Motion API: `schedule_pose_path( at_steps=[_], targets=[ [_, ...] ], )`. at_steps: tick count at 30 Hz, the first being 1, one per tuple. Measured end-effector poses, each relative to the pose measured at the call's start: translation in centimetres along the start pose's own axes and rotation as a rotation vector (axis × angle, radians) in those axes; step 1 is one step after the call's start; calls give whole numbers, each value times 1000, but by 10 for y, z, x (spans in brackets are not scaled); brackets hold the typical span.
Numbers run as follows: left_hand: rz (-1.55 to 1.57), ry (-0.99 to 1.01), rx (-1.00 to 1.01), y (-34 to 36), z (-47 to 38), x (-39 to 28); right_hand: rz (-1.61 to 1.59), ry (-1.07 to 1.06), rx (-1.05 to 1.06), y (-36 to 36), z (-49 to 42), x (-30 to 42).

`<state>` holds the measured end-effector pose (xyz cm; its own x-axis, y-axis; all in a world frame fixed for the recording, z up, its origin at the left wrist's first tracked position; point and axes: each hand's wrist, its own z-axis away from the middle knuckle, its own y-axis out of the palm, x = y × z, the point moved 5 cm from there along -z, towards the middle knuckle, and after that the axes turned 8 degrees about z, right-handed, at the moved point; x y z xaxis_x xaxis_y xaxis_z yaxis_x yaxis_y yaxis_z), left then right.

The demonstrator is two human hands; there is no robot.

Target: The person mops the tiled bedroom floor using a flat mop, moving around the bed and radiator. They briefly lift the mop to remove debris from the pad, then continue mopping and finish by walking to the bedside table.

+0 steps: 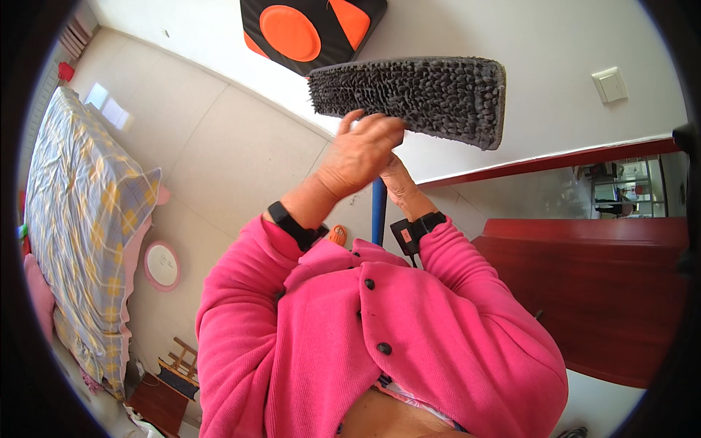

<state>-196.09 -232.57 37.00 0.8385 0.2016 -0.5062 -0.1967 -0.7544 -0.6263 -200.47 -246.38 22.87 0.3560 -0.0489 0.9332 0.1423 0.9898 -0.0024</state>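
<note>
A flat mop is raised in front of me with its head up, its dark grey chenille pad (416,93) turned towards my view. My left hand (361,150) overlaps the pad's lower edge. Its fingers are bent and blurred, and whether they grip the edge or only touch it does not show. Behind it, my right hand (398,178) is closed around the upper end of the mop's blue handle (378,211), just under the head; its fingers are mostly hidden. From there the handle runs down behind my pink jacket (323,328).
A bed with a checked cover (82,219) stands at left, a round pink-rimmed object (162,266) beside it. Black-and-orange padding (306,33) is against the wall, near a light switch (609,85). A dark red door (591,290) is at right. An orange slipper (338,235) shows below.
</note>
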Motion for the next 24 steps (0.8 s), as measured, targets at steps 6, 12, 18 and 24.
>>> schedule_pose_path(
  at_steps=[6,12,18,24],
  targets=[
    [55,-83,-38,-14,15,20,49,46,-16,-15,-7,-18],
    [181,247,-225,-26,-23,-66,-117,-160,126,-2,-2,1],
    [-29,94,-86,-16,-17,-30,-74,-103,12,-4,0,-6],
    [-65,-37,-15,-19,2,-8,26,52,-8,-5,2,-8]
  ],
)
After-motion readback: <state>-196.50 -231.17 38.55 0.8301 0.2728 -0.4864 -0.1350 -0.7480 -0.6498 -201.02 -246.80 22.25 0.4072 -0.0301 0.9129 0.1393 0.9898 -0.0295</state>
